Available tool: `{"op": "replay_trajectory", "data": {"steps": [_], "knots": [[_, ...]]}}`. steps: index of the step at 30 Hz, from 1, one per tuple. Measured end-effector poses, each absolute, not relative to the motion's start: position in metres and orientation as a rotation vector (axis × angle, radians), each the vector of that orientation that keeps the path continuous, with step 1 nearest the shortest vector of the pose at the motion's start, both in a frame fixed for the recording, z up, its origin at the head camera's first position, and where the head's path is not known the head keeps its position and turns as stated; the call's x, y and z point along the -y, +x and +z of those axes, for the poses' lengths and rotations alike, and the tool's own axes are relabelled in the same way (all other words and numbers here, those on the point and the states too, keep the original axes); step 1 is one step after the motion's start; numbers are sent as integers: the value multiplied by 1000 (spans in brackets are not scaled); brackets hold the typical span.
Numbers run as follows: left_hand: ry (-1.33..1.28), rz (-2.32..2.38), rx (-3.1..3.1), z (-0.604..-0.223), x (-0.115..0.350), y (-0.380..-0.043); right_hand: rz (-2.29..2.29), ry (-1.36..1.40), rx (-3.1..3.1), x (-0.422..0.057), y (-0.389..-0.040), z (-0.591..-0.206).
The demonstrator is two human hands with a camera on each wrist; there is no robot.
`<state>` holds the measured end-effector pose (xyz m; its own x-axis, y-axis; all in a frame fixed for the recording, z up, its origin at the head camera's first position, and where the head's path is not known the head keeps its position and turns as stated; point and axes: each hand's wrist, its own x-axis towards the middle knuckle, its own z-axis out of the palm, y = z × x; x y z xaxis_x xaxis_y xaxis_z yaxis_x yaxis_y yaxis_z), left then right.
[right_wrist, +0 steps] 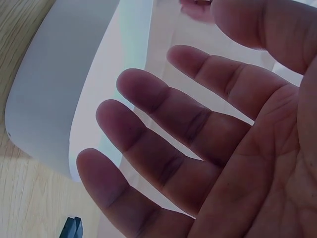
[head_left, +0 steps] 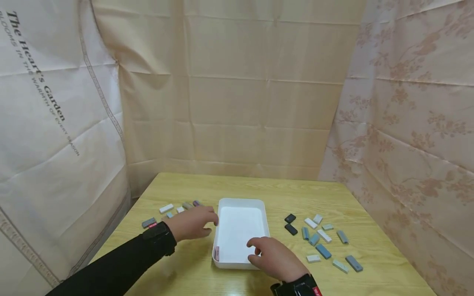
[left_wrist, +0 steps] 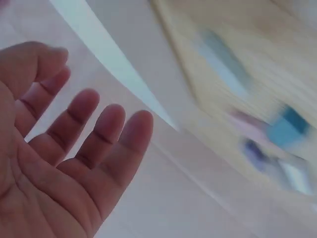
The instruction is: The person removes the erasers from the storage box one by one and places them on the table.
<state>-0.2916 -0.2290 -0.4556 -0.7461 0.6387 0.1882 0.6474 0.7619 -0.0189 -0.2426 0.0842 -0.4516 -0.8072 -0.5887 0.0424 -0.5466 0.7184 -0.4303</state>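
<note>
A white rectangular tray (head_left: 242, 230) stands on the table between both hands. One small pinkish block (head_left: 217, 253) is inside it, at the near left corner. My left hand (head_left: 193, 223) hovers by the tray's left wall; in the left wrist view its fingers (left_wrist: 136, 134) are loosely bent, holding nothing. Over the tray's near right corner is my right hand (head_left: 275, 257). The right wrist view shows its fingers (right_wrist: 143, 91) spread and relaxed, with an empty palm.
Left of the tray lie several small blocks, among them a white block (head_left: 166, 208) and a grey block (head_left: 149, 223); the left hand partly covers this group. On the right are several more, including a black block (head_left: 291, 229) and a blue block (head_left: 323, 251). Cloth (head_left: 229, 90) hangs behind the table.
</note>
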Motion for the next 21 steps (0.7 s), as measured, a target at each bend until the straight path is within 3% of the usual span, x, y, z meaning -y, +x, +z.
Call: {"op": "replay_trajectory", "data": {"steps": [9,21], "knots": [[-1415,226,2875,-452,155,-276,-692,-980,-2821,-89,-240,-453],[-1358,550,3076,-453,131,-284,-718,-936,-2799,-90,-242,-453]]}}
